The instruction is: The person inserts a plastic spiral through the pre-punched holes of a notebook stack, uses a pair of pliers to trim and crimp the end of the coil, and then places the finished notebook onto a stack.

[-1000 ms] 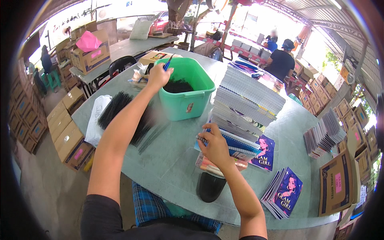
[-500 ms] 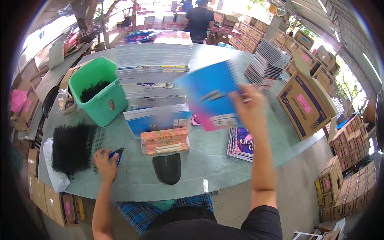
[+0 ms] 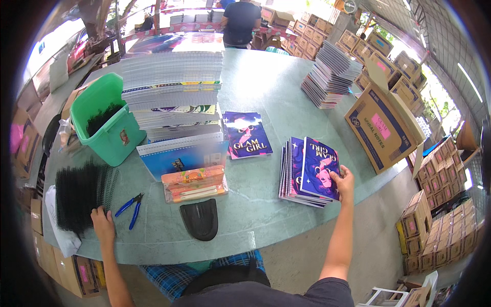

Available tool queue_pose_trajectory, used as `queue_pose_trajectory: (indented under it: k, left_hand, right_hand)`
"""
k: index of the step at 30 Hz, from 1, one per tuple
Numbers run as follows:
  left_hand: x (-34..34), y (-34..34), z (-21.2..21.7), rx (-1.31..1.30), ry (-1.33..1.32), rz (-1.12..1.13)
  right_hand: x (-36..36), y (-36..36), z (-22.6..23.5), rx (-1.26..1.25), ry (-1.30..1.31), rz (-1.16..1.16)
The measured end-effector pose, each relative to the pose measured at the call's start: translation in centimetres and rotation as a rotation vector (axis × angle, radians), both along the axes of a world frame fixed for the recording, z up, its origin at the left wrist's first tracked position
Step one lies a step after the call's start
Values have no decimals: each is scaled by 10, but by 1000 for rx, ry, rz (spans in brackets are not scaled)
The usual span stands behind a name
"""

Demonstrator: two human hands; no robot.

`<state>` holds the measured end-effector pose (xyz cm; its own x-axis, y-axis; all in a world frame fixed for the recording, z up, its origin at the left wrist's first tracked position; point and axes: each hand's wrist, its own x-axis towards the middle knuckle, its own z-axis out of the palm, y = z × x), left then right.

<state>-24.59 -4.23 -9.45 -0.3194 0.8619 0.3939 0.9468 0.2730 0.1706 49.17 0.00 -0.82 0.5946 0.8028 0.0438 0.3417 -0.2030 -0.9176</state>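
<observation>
At the right of the table my right hand [image 3: 344, 185] grips the lower right edge of a dark purple notebook [image 3: 320, 166], thumb on its cover. That notebook rests at a tilt on a stack of similar notebooks [image 3: 290, 179]. My left hand [image 3: 104, 224] is at the near right edge of a pile of black spiral binding coils [image 3: 82, 197]; its fingers are slightly apart and touch the coils. Beside it, blue-handled cutting pliers [image 3: 131, 209] lie spread on the table. Another purple notebook pile [image 3: 248, 135] lies at mid table.
A green bin [image 3: 115, 146] with black coils stands by a tall notebook stack [image 3: 171, 92]. In front are an orange patterned box [image 3: 194, 181] and a black pad [image 3: 200, 220]. An open carton [image 3: 383, 128] and another stack [image 3: 330, 77] stand right. A person [image 3: 241, 23] is beyond.
My right hand has brought its notebook down onto the right stack, purple cover now showing. My left hand has left the pliers and moved left to the coils. The view has shifted right.
</observation>
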Motion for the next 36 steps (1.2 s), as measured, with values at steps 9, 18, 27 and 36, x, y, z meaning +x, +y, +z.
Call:
queue_pose_trajectory:
  k: [9, 18, 27, 36]
  left_hand:
    - [2, 14, 10, -91, -65, 17]
    - [-2, 8, 12, 58, -117, 42]
    - [21, 2, 101, 609, -287, -126]
    - [95, 30, 162, 66, -1152, -307]
  right_hand:
    - [-31, 12, 2, 9, -166, -38]
    - [-69, 28, 39, -103, -935, -150]
    - [-384, 78, 81, 908, -827, 891]
    - [-434, 92, 67, 507, -671, 1076]
